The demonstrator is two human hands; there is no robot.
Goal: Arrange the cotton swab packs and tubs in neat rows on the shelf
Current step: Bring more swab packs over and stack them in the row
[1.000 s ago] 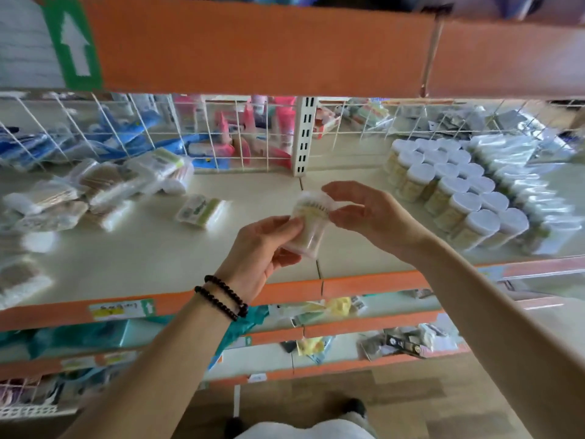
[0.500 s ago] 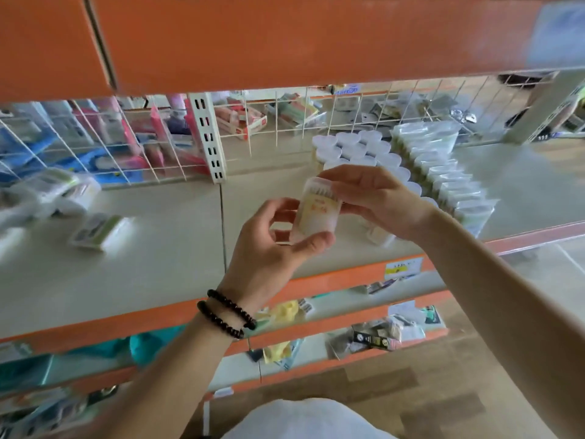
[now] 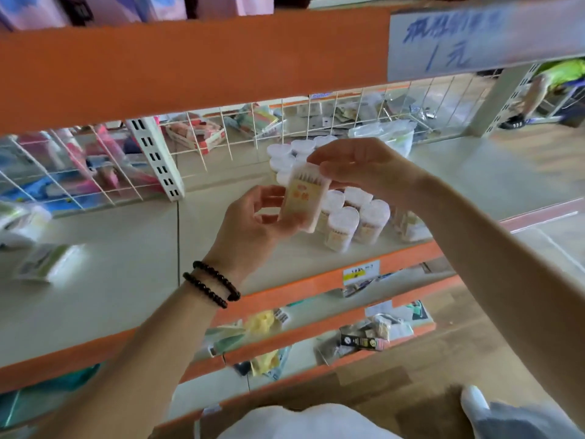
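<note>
A clear cotton swab tub (image 3: 304, 199) with a yellow label is held upright above the shelf (image 3: 126, 280). My left hand (image 3: 253, 223) grips its lower half, thumb on the front. My right hand (image 3: 364, 167) pinches its white lid end from the right. Just behind and to the right, several white-lidded tubs (image 3: 345, 217) stand in rows on the shelf. Flat swab packs (image 3: 47, 261) lie loose at the shelf's left. Clear bagged packs (image 3: 389, 136) sit behind the tubs, partly hidden by my right hand.
A white wire grid (image 3: 95, 172) backs the shelf, with an upright post (image 3: 158, 160). An orange upper shelf edge (image 3: 190, 64) with a handwritten sign (image 3: 474, 36) hangs overhead. Lower shelves (image 3: 316, 340) hold mixed goods. A person's leg (image 3: 531, 99) is at far right.
The view has swung further right, so the tub rows now lie directly behind my hands. Both hands carried the tub toward the rows and lifted it slightly.
</note>
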